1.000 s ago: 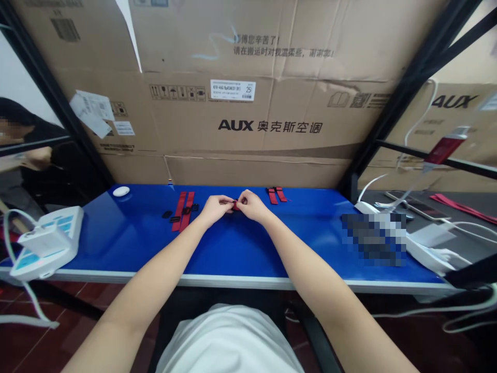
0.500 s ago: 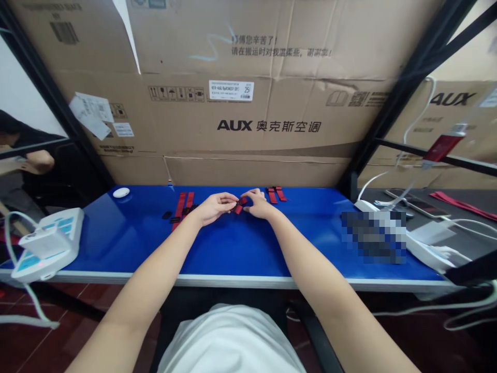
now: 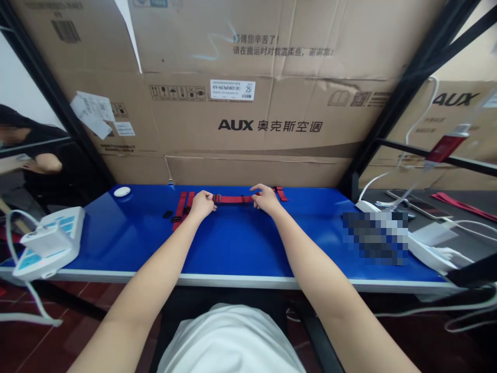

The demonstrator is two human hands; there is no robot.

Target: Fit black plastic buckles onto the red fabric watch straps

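A red strap (image 3: 232,199) with dark buckles stretches level between my two hands above the blue table. My left hand (image 3: 204,203) is closed on its left end, beside a buckle. At the other end, my right hand (image 3: 266,198) pinches the strap, with the index finger raised. Several red straps (image 3: 179,210) with black buckles lie just left of my left hand, partly hidden by it. Another red strap piece (image 3: 280,194) lies behind my right hand, near the table's back edge.
A small black piece (image 3: 167,214) and a white round object (image 3: 121,191) lie on the table (image 3: 240,243). Power strips (image 3: 50,243) stand at both sides. A large cardboard sheet (image 3: 186,124) rises behind. A person (image 3: 42,155) sits at far left.
My hands have moved apart, and the strap that was bunched between them is now stretched straight. My right hand now covers part of the straps at the back right.
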